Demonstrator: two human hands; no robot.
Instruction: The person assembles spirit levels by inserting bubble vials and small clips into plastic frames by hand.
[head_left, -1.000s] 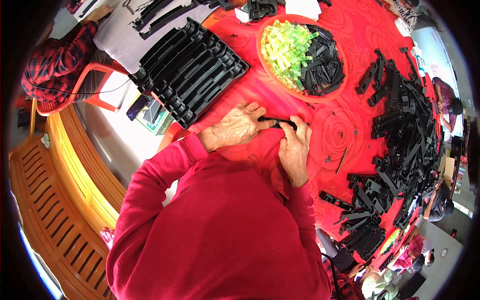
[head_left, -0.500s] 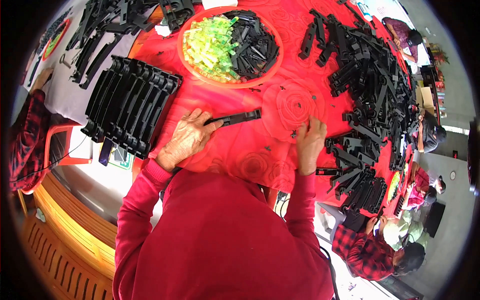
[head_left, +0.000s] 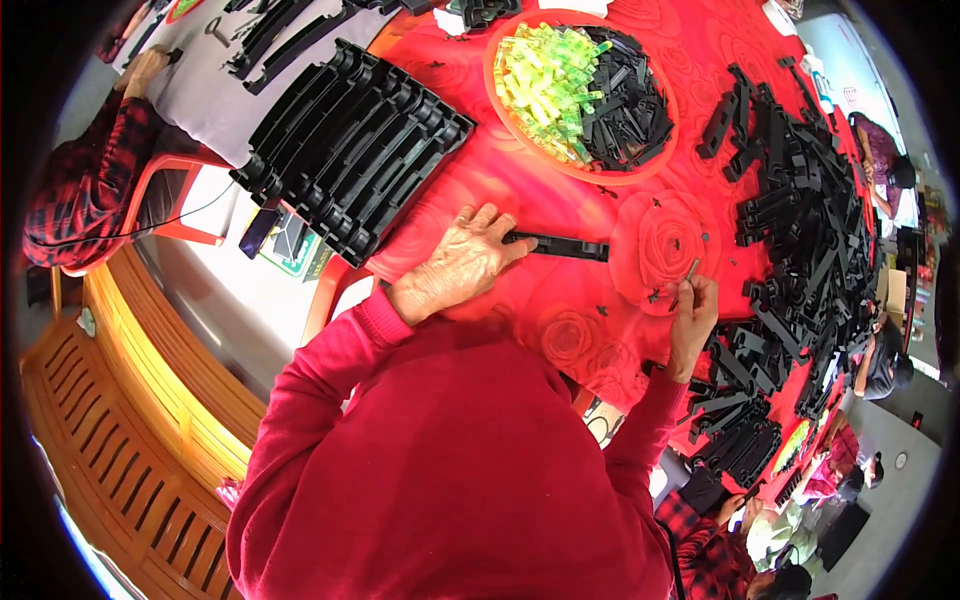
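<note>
My left hand [head_left: 465,258] is closed on one end of a long black plastic part [head_left: 572,248], which lies flat on the red tablecloth and points to the right. To the right of that part, my right hand [head_left: 697,312] pinches a small thin piece [head_left: 692,268] between thumb and fingertips, just above the cloth. It looks greenish, but is too small to make out well. Beyond both hands stands an orange-rimmed round tray [head_left: 676,120], with yellow-green clear plastic pieces [head_left: 540,85] on its left side and small black pieces [head_left: 625,105] on its right.
A stack of long black parts [head_left: 345,150] lies side by side at the left. Heaped black parts [head_left: 800,240] cover the table's right side. Small dark bits dot the red tablecloth [head_left: 560,290]. A co-worker in a checked sleeve [head_left: 125,150] sits at far left, beside a wooden bench [head_left: 130,450].
The view has turned, shifting the scene rightward. My right hand, formerly low over the cloth with fingers down, now has a small thin piece raised in its pinch. The left keeps its hold.
</note>
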